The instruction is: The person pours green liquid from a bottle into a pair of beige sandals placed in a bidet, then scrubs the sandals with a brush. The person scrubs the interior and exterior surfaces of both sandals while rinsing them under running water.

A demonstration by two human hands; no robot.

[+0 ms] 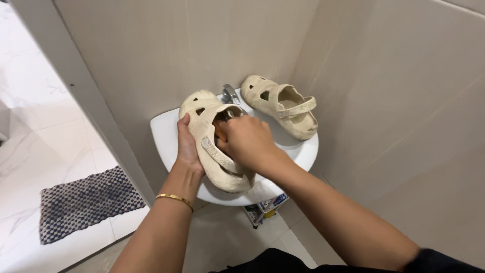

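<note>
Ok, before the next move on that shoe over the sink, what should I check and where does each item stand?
1. Left hand grips the side of the cream shoe: ok.
2. Right hand is closed at the shoe's opening, over something orange-brown: what it is, cannot tell.
3. Shoe is over the white sink: ok.
4. Second shoe rests on the sink's back rim beside the tap, partly over the edge: stability cannot tell.
5. Water running: cannot tell.
</note>
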